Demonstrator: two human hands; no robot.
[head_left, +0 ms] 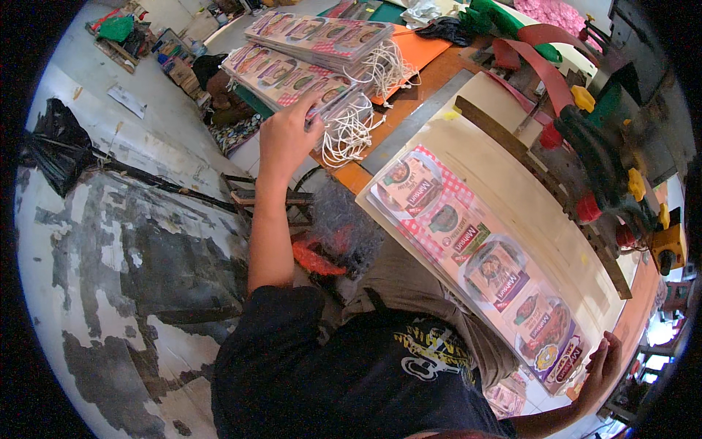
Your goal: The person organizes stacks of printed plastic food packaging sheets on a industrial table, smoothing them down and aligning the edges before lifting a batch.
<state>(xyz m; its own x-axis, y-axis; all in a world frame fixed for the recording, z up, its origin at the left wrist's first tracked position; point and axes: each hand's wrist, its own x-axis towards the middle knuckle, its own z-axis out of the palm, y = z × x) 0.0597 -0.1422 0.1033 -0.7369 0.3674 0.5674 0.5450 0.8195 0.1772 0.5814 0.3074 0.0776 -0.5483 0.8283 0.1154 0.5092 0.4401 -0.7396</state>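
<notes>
Left hand (289, 135) fingers curled onto the near edge of the printed card stack (292, 77), thumb under, gripping the top few sheets. White string loops (351, 132) hang off that stack's right end. Second card stack (322, 33) sits just behind it, on an orange sheet (420, 51). Right hand (601, 369) closed loosely on the near corner of a long printed strip (475, 256), which lies on the cream board (526, 190), well right of the card stack. Finger contact there is partly hidden, probably pinching the edge. Steel ruler (413, 121) lies between stack and board.
</notes>
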